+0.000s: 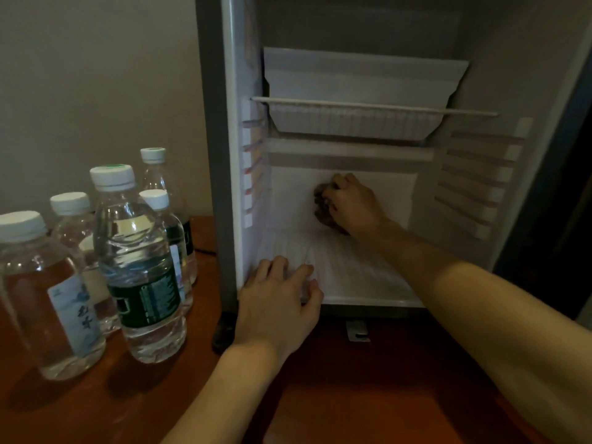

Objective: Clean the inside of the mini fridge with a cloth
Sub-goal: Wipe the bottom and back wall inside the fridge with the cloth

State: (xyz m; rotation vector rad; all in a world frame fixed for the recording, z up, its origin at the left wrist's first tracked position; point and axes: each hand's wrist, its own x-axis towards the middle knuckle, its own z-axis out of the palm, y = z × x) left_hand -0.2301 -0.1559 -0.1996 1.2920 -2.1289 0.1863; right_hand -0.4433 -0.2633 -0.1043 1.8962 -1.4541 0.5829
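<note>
A dark bunched cloth [324, 205] is gripped in the right hand [352, 203], fingers curled round it, and is pressed against the back wall of the mini fridge [346, 251], low down, just above where that wall meets the floor of the compartment. The left hand [282, 299] is laid flat with fingers spread and relaxed on the front left corner of the fridge floor, holding nothing, apparently for bracing. Judged step: wiping of the lower back wall. To be done well, the cloth should be kept flattened under the palm rather than balled, so more surface is covered; strokes should be run sideways from the hand toward the ribbed side walls, then down into the seam below the hand, where dirt likely collects. Above the right hand a wire shelf [371, 107] and a white tray [362, 91] are still in place; the wrist should be kept clear of them. The area under the left hand is left unwiped until that hand is moved. Water bottles [141, 267] stand on the table [352, 395], well left of the left hand.
</note>
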